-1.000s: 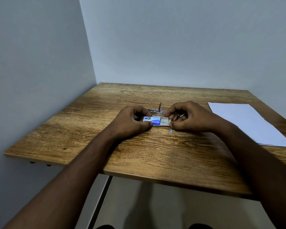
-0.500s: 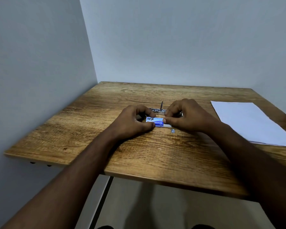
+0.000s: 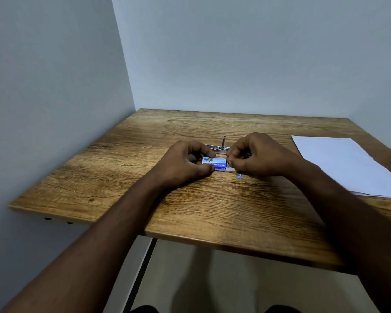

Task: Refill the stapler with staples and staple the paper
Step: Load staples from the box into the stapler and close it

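Observation:
A small blue and white staple box (image 3: 216,164) lies on the wooden table (image 3: 127,168) at its middle. My left hand (image 3: 185,164) pinches the box's left end between thumb and fingers. My right hand (image 3: 259,154) pinches the box's right end, where a white inner tray sticks out a little. Just behind the hands lies the metal stapler (image 3: 219,147), opened, with a part standing upright; my hands hide most of it. A small strip of staples (image 3: 238,176) rests on the table just in front of my right hand. White paper (image 3: 345,163) lies at the right.
The table stands in a corner, with a wall along its left side and another behind it. The paper reaches over the right part of the table, close to my right forearm. The table's front edge runs below my forearms.
My right hand has shifted left over the right end of the box, and less of the white tray shows. My left hand keeps its hold.

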